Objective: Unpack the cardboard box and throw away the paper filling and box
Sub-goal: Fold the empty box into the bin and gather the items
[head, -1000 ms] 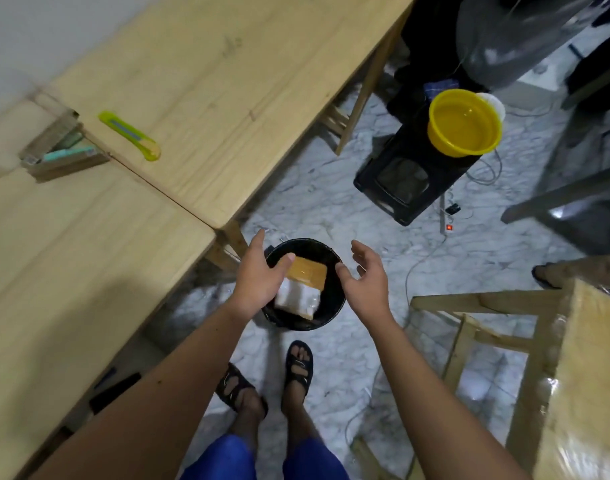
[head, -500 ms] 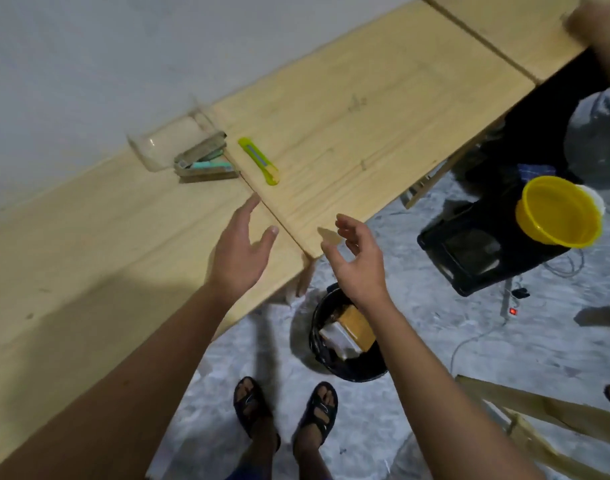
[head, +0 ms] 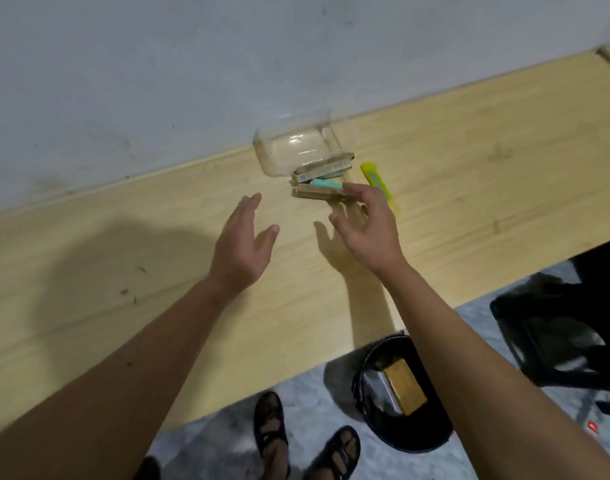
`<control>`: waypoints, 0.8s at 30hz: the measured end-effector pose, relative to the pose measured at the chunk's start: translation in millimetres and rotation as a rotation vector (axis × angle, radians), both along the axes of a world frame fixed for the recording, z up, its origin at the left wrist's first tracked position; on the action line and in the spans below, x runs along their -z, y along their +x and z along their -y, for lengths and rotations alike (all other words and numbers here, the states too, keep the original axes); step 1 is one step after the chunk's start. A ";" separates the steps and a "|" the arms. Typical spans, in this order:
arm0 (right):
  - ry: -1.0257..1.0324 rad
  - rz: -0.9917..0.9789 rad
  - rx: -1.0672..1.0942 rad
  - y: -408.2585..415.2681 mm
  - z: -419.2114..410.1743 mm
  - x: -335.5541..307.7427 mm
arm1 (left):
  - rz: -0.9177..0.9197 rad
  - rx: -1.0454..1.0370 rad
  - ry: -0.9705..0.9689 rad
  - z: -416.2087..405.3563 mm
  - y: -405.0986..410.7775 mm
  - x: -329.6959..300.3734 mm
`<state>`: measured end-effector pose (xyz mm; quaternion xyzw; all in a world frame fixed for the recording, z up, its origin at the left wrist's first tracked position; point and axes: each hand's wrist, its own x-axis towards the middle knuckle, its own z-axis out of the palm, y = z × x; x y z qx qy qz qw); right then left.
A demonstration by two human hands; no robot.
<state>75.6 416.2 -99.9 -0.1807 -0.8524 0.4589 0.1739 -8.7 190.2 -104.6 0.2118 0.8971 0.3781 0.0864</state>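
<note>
Both hands over the wooden desk [head: 106, 271], mid-frame, holding nothing. Left hand [head: 243, 244] open, fingers spread, palm turned inward. Right hand [head: 367, 226] open too, fingers loosely curled, tips just over the near edge of a small stack of flat cardboard pieces [head: 322, 180] w/ a teal item between them. Clear plastic container [head: 295, 147] sits behind the stack, by the wall. Yellow-green box cutter [head: 374, 176] just right of the stack. Cardboard box [head: 405, 386] is down in the black bin [head: 414, 434] on the floor, lower right, w/ some whitish filling beside it. Sandalled feet [head: 307, 441] at bottom centre.
</note>
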 end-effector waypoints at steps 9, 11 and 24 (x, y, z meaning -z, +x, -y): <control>0.435 0.120 -0.065 -63.3 -12.0 14.4 | -0.087 0.048 -0.109 23.9 -48.4 34.8; 0.486 0.157 -0.103 -67.3 -13.6 13.7 | -0.170 0.063 -0.134 25.6 -48.1 42.6; 0.484 0.254 -0.305 -76.9 -23.5 7.4 | -0.304 0.080 -0.255 22.1 -47.3 46.0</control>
